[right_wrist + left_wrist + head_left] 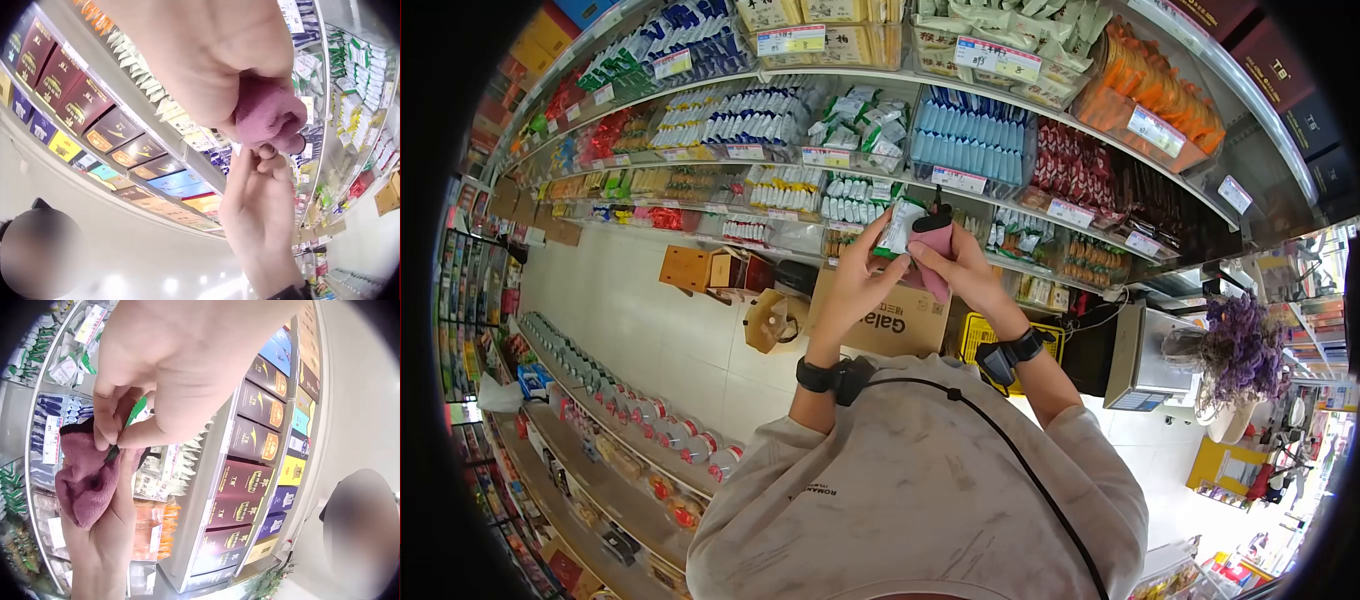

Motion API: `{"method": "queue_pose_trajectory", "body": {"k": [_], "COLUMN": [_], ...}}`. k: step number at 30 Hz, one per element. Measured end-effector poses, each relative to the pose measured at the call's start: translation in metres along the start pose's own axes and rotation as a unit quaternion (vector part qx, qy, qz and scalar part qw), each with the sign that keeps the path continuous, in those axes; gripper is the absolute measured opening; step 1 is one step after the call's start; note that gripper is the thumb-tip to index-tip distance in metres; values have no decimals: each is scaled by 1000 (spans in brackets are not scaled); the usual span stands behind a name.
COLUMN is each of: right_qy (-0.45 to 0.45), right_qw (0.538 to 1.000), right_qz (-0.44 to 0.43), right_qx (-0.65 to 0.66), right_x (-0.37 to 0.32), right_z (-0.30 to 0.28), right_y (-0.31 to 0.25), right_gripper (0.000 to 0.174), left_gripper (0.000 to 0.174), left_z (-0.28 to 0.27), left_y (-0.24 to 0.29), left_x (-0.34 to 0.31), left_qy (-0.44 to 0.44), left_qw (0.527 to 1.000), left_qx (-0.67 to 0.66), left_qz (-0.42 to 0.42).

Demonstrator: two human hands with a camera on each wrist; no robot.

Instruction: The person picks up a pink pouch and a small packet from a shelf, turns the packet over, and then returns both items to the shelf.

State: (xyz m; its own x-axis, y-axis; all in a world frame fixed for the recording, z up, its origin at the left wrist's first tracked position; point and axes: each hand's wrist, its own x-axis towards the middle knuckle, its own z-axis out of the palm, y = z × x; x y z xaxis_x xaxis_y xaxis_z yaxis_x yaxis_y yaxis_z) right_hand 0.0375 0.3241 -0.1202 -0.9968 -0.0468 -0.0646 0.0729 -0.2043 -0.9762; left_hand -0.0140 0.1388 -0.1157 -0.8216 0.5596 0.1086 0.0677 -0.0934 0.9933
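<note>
In the head view both hands are raised in front of a shop shelf. My left hand (870,250) pinches a small white and green packet (897,228) by its edge. My right hand (945,265) grips a bunched pink cloth (937,245) pressed against the packet. A small black object (934,220) shows just above the cloth. The left wrist view shows the left hand's fingertips (111,434) pinching the green packet (136,411), with the pink cloth (90,478) below it. In the right wrist view the pink cloth (269,115) sits in the right hand (212,62), and the left hand (262,206) meets it.
Shelves (960,182) full of packets with price tags stand right behind the hands. On the floor are a cardboard box (890,318), a yellow basket (985,335) and wooden stools (690,268). A lower shelf of cans (660,430) runs at left; purple flowers (1240,345) at right.
</note>
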Motion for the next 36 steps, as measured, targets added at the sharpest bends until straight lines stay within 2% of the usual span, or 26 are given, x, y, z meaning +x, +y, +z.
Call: {"method": "queue_pose_trajectory", "body": {"k": [3, 6, 9, 12, 15, 19, 21, 27, 30, 32, 35, 36], "right_qy": [-10, -7, 9, 86, 119, 18, 30, 41, 45, 50, 57, 54], "right_qw": [998, 995, 995, 995, 991, 997, 997, 991, 991, 989, 997, 996], "right_qz": [-20, -44, -73, -38, -53, -26, -35, -97, -107, -118, -57, -68], "right_qx": [-66, -88, -75, -43, 30, -73, -65, -84, -70, -75, -2, -17], "right_x": [1, 2, 2, 8, 11, 3, 4, 8, 7, 7, 7, 8], "right_z": [-4, -4, -1, -18, -24, -10, -13, -20, -18, -17, -21, -22], "right_y": [4, 7, 9, 16, 7, -15, -7, 0, 2, 4, 3, 2], "right_gripper": [32, 34, 36, 36, 35, 30, 25, 21, 22, 24, 26, 26], "left_gripper": [58, 52, 47, 43, 41, 39, 39, 39, 38, 36, 34, 33], "left_z": [0, 5, -4, -1, -1, 7, 2, 0, -2, -4, 1, 4], "left_y": [3, 13, 14, 21, 28, 16, 16, 23, 11, 5, 15, 18], "left_x": [-3, 2, 0, -2, -2, 0, -1, -1, 0, -1, -2, -2], "left_qy": [-5, 48, 65, 91, 73, 68, 55, 26, 35, 48, 67, 72], "left_qw": [996, 995, 993, 993, 995, 997, 996, 997, 998, 996, 997, 997], "left_qx": [-81, -68, -23, -26, 2, -2, 16, -19, 31, 51, 28, 11], "left_qz": [-38, -54, -99, -75, -61, -46, -70, -66, -29, -47, -30, -17]}}
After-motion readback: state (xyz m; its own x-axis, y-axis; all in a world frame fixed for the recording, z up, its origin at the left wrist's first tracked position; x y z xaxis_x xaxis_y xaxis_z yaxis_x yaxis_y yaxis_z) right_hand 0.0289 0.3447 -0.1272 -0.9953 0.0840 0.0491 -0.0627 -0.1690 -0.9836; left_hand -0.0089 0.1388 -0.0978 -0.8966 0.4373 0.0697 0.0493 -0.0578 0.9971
